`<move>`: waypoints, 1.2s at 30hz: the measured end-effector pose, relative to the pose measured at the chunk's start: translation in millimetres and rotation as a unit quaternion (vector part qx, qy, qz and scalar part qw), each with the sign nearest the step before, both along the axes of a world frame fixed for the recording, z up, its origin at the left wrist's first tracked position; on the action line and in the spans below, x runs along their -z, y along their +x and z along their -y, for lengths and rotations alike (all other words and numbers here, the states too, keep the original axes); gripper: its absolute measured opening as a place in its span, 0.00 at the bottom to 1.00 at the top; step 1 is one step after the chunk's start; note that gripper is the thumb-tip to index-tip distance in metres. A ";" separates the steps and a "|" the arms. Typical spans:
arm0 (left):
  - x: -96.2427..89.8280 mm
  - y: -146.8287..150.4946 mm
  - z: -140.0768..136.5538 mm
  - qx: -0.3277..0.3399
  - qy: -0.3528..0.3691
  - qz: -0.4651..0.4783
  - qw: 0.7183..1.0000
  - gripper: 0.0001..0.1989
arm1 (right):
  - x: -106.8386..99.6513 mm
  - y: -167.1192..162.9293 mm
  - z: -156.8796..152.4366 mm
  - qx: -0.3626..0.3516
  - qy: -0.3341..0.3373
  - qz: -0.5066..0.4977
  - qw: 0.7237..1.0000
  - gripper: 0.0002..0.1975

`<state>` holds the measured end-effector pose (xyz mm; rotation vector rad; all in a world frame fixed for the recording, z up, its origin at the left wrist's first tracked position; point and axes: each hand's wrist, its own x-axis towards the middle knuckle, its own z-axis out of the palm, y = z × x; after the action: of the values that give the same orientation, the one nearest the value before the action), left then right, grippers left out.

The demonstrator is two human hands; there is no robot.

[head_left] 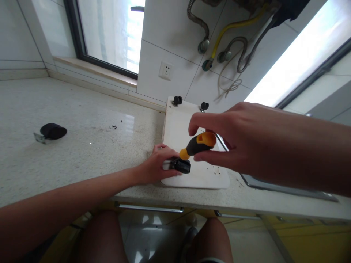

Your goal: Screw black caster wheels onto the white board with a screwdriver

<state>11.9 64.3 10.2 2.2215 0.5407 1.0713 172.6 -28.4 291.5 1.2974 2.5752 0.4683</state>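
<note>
A white board (197, 180) lies on the countertop with black casters at its far corners, one at the left (178, 100) and one at the right (204, 106). At the near left part of the board, my left hand (157, 166) is closed around another black caster (182, 166), fingers wrapped about its base. A screwdriver (199, 144) with a yellow and black handle stands tilted over that caster; its tip is hidden. My right hand (233, 138) curls loosely round the handle, thumb below and index finger arched above. Small screw holes (216, 170) show at the board's near right.
A loose black caster with a metal plate (53, 131) lies far left on the speckled countertop (90, 157). Dark crumbs (114, 127) are scattered there. A metal-rimmed sink (287, 190) is at the right. Behind are a wall socket (165, 71), a window and pipes (227, 29).
</note>
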 end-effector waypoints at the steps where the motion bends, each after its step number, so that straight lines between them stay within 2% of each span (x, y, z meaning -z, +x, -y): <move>1: -0.1 -0.2 -0.2 0.001 0.000 0.000 1.000 0.19 | -0.6 3.3 1.2 -0.017 0.000 -0.019 1.000 0.08; 3: 0.2 -0.6 -0.3 0.002 0.001 0.000 1.000 0.19 | -0.3 8.0 3.8 -0.042 0.019 -0.030 0.999 0.06; 6: 0.8 -0.8 0.1 -0.001 0.001 -0.002 1.000 0.20 | 0.5 7.0 7.9 -0.046 0.049 -0.004 0.998 0.12; 11: 0.8 -1.1 0.3 -0.006 -0.003 -0.006 1.000 0.21 | -2.0 -6.0 10.5 0.088 0.046 0.095 0.991 0.23; 15: 1.3 -0.9 -0.5 0.000 -0.011 -0.006 1.000 0.23 | 4.0 -3.9 6.0 0.111 0.048 0.096 0.988 0.30; 19: 0.0 -1.3 -1.0 0.000 -0.018 -0.009 1.000 0.23 | 12.1 11.4 11.8 0.065 0.069 0.024 0.995 0.31; 22: -3.2 -2.4 -0.3 0.008 -0.024 -0.015 1.000 0.22 | 20.3 37.1 30.0 0.034 0.079 -0.134 0.987 0.26; 23: -4.5 -2.8 0.3 0.010 -0.026 -0.015 0.999 0.22 | 26.0 50.3 36.6 0.046 0.090 -0.208 0.973 0.24; 24: -5.8 -3.1 1.0 0.011 -0.029 -0.015 0.999 0.22 | 34.0 65.9 42.3 0.076 0.108 -0.296 0.946 0.21; 25: -7.2 -3.5 1.9 0.009 -0.032 -0.014 0.999 0.22 | 44.6 83.6 46.4 0.120 0.119 -0.400 0.901 0.20; 27: -10.3 -4.3 3.6 0.004 -0.038 -0.014 0.999 0.23 | 73.4 122.3 47.7 0.176 0.122 -0.586 0.781 0.16; 28: -11.8 -4.9 4.3 0.002 -0.040 -0.015 0.999 0.24 | 91.0 141.3 45.0 0.187 0.129 -0.620 0.751 0.18; 30: -14.7 -6.2 4.3 -0.001 -0.038 -0.023 0.999 0.26 | 129.6 174.3 34.6 0.195 0.129 -0.649 0.724 0.23; 31: -15.9 -6.9 3.6 -0.001 -0.035 -0.028 0.999 0.28 | 149.7 187.3 28.0 0.196 0.108 -0.666 0.712 0.25; 33: -17.6 -8.3 0.6 -0.005 -0.027 -0.041 0.999 0.32 | 189.0 206.3 14.0 0.200 0.078 -0.713 0.668 0.26; 36: -18.8 -10.4 -5.7 -0.024 -0.020 -0.077 0.997 0.36 | 241.6 223.8 -6.3 0.215 0.068 -0.765 0.603 0.23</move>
<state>1.5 70.0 28.9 2.2776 0.6798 0.9095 396.4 -22.0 50.0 3.2336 2.8046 -1.1369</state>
